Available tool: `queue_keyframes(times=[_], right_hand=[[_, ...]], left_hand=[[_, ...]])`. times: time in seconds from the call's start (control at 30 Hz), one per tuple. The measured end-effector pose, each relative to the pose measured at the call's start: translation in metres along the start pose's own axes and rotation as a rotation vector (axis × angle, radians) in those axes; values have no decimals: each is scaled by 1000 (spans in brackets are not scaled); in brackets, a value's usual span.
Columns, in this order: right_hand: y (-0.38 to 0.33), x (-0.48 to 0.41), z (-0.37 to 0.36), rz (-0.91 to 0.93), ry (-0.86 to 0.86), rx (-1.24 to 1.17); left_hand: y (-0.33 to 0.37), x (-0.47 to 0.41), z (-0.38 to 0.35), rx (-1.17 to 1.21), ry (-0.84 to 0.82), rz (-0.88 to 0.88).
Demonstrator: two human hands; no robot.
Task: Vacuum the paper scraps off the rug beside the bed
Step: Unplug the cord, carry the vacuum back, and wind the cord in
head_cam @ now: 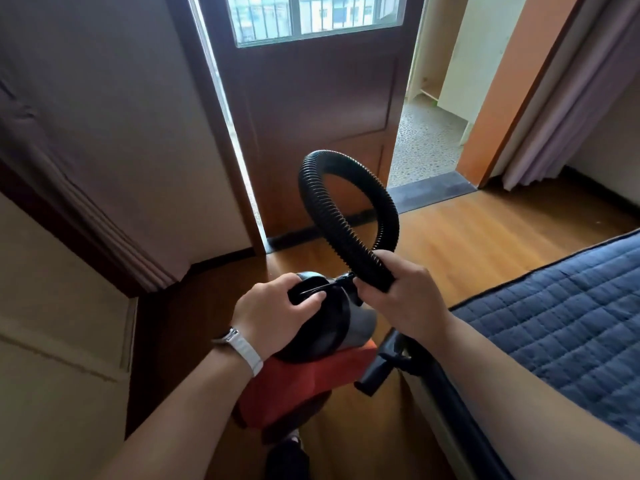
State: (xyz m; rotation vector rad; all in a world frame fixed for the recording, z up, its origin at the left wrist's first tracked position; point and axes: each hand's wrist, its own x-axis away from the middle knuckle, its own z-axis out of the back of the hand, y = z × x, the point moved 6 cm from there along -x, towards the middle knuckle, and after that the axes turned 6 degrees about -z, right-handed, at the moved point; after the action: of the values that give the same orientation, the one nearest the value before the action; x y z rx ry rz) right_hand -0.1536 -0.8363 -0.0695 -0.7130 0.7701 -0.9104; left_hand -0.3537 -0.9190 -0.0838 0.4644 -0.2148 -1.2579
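The left hand [277, 308] curls over the vacuum [329, 327] handle; the right hand [398, 292] clasps the looped hose [388, 213] (both grips wrapped tight).

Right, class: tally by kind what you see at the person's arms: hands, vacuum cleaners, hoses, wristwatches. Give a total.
Hands: 2 (left hand, right hand)
Vacuum cleaner: 1
Hose: 1
Wristwatch: 1
Total: 5

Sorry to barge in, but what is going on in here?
A person appears to be readying a small vacuum beside the bed. The left hand grips the vacuum's black body, its red bag below; the right hand holds one end of the looped black hose. No rug or paper scraps are in view.
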Motion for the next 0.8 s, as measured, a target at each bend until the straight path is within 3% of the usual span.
queue_keyframes(times=[0.37, 0.57, 0.8], right_hand=[[26, -157, -42, -177, 103, 98], [34, -214, -50, -229, 206, 133], [71, -272, -39, -324, 263, 135]], left_hand=[[-52, -210, -15, 49, -134, -164], [-49, -300, -6, -42, -160, -291], [-31, -390, -27, 9, -203, -331]])
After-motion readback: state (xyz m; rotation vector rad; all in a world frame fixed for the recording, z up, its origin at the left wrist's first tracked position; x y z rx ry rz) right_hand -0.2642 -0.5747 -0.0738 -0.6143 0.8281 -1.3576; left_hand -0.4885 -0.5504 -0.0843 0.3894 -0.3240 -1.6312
